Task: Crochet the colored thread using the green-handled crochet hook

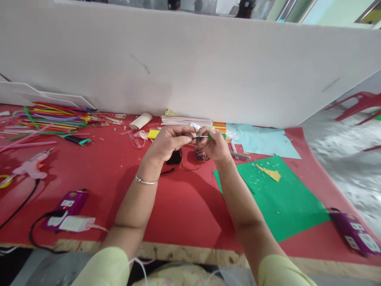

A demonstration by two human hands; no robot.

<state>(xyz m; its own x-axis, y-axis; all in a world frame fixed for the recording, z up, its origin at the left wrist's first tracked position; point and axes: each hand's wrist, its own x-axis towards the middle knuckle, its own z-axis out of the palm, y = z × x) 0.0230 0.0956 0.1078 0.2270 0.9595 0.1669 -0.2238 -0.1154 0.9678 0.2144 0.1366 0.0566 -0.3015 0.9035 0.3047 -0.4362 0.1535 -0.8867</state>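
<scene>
Above the red bench, right hand grips a green tool by its handle, left hand pinching near the tip, seemingly to steady it from both ends!

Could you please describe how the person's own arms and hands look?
The left hand and right hand are gloveless. Pale yellow sleeves end near the elbows. A thin silver-coloured bangle circles the left wrist; the right shows none.
</scene>
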